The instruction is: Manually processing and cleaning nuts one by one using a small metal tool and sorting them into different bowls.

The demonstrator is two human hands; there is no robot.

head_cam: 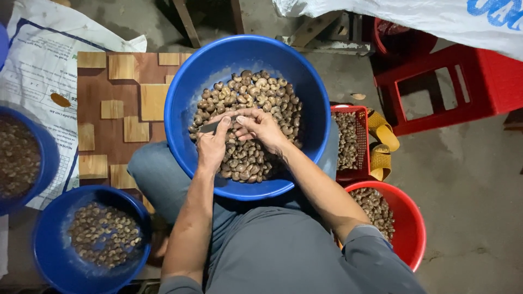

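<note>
A big blue basin (185, 98) rests on my lap, heaped with brown cashew nuts in the shell (256, 92). Both hands work over the pile. My left hand (212, 142) grips a small dark knife (210, 127) with its blade pointing right. My right hand (261, 126) pinches a single cashew nut (237, 118) against the blade tip. The two hands touch at the fingertips.
A smaller blue bowl (54, 256) of nuts sits at lower left, another blue tub (46, 158) at far left. To the right are a red basket (360, 141), a red bucket (411, 228), yellow sandals (381, 144) and a red stool (468, 81). A patterned mat (109, 130) lies left.
</note>
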